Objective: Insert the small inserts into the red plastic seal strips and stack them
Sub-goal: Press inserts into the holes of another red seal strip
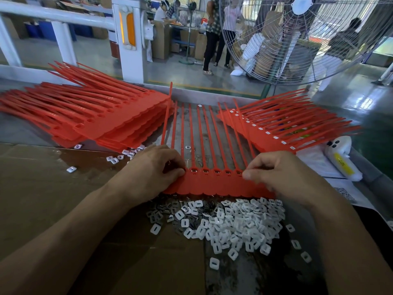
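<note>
Hands pinch the red strip: your left hand its left end, right hand its right, seemingly; inserts heaped just below it.

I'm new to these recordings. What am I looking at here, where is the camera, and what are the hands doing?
No machine here: a person works with bare hands, filmed by a camera on their head looking down at the bench. The left hand and right hand each pinch an end of a red seal strip sheet lying flat, its tails pointing away. In front of it lies a pile of small white inserts. One stack of red strips sits at the left, another stack at the right. A large fan stands behind the bench.
</note>
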Motion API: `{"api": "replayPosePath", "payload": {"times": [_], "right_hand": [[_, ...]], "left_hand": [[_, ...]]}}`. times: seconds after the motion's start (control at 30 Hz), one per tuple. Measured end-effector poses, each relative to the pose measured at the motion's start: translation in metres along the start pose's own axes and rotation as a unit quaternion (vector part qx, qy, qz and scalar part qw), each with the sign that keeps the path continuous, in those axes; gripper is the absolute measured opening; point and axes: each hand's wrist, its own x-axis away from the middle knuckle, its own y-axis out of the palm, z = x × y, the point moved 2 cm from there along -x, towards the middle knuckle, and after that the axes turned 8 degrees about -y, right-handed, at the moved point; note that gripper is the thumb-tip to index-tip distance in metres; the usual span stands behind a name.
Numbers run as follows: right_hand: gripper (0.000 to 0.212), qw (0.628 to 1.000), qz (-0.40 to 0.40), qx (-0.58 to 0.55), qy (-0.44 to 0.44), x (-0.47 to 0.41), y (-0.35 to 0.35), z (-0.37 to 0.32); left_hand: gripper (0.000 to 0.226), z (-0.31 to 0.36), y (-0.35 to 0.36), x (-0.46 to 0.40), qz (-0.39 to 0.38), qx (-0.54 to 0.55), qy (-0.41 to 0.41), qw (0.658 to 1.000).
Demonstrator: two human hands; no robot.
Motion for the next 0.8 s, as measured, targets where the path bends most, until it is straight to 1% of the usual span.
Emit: {"api": "replayPosePath", "payload": {"times": [0.07, 0.1, 0.13, 0.2, 0.23, 0.3, 0.4, 0.5, 0.6, 0.73, 0.8], "right_hand": [[0.014, 0.989, -0.145, 0.001, -0.028, 0.005, 0.008, -0.014], [0.022, 0.981, -0.192, 0.004, -0.032, 0.007, 0.012, -0.019], [0.034, 0.975, -0.22, 0.01, -0.03, 0.009, 0.014, -0.022], [0.054, 0.97, -0.241, 0.031, -0.02, 0.012, 0.017, -0.026], [0.06, 0.967, -0.249, 0.04, -0.022, 0.014, 0.018, -0.027], [0.063, 0.96, -0.273, 0.045, -0.036, 0.017, 0.022, -0.031], [0.06, 0.95, -0.292, 0.085, -0.065, 0.019, 0.033, -0.038], [0.048, 0.945, -0.292, 0.122, -0.087, 0.019, 0.039, -0.045], [0.035, 0.946, -0.289, 0.116, -0.091, 0.019, 0.04, -0.047], [0.013, 0.954, -0.262, 0.09, -0.112, 0.016, 0.04, -0.046], [0.007, 0.958, -0.254, 0.065, -0.117, 0.015, 0.04, -0.045]], "left_hand": [[0.015, 0.0, 0.001, 0.0, 0.002, -0.003, 0.0, 1.0], [0.015, 0.0, 0.001, 0.0, 0.004, -0.003, 0.001, 1.0], [0.015, 0.0, 0.002, 0.0, 0.006, -0.003, 0.002, 1.0], [0.015, 0.0, 0.002, 0.0, 0.009, -0.005, 0.003, 1.0], [0.015, -0.001, 0.002, 0.0, 0.01, -0.004, 0.003, 1.0], [0.014, -0.002, 0.002, 0.0, 0.01, -0.003, 0.003, 1.0], [0.014, -0.002, 0.003, 0.0, 0.009, -0.006, 0.006, 1.0], [0.013, -0.002, 0.003, 0.0, 0.009, -0.004, 0.005, 1.0], [0.012, -0.002, 0.003, 0.0, 0.008, -0.006, 0.004, 1.0], [0.012, -0.001, 0.002, 0.0, 0.005, -0.007, 0.008, 1.0], [0.013, 0.0, 0.001, 0.001, 0.005, -0.009, 0.009, 1.0]]}}
